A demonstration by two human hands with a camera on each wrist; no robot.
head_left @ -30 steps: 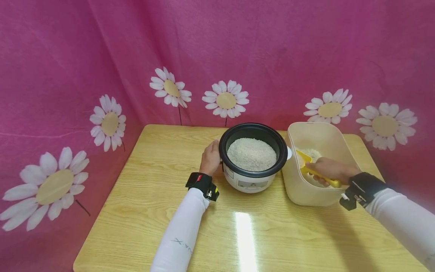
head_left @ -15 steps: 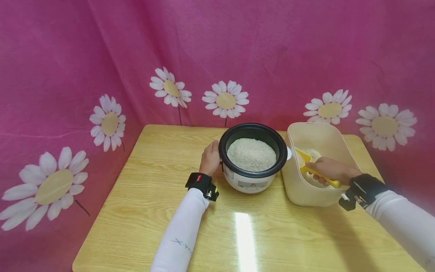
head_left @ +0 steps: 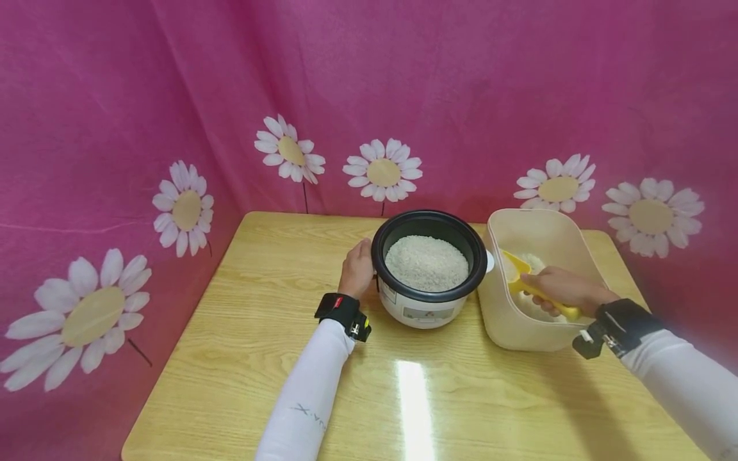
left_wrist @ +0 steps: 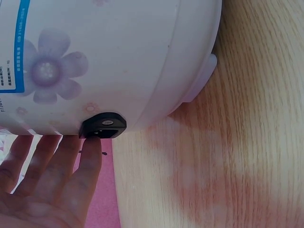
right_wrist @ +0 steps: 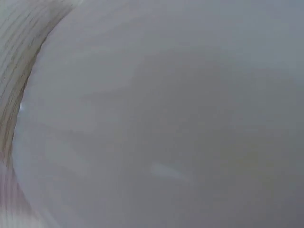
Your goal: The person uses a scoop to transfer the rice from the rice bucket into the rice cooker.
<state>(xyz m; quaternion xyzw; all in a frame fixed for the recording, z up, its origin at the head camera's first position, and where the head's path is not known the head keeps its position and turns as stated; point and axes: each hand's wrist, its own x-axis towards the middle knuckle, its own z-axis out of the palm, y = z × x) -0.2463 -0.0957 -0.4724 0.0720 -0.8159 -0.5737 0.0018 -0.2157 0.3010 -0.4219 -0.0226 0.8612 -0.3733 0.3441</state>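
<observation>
A white rice cooker (head_left: 423, 314) with a black rim stands mid-table, with a mound of raw rice (head_left: 426, 262) inside. My left hand (head_left: 356, 269) rests against its left side; in the left wrist view the fingers (left_wrist: 88, 164) reach fairly straight to the wall, one at the black socket (left_wrist: 103, 126). To the right is a cream rice bin (head_left: 542, 336). Inside it my right hand (head_left: 562, 288) grips a yellow scoop (head_left: 556, 306) by the handle, its head near the bin's left wall. The bin's outer wall (right_wrist: 156, 118) fills the right wrist view, hiding that hand.
Cooker and bin stand close together on a wooden table (head_left: 277, 307). Some rice (head_left: 535, 261) lies low in the bin. A pink curtain (head_left: 461, 96) with printed daisies hangs behind the table and along its left side.
Almost nothing moves. The right hand and scoop stay in the bin with only a slight shift, and the left hand keeps its place against the cooker.
</observation>
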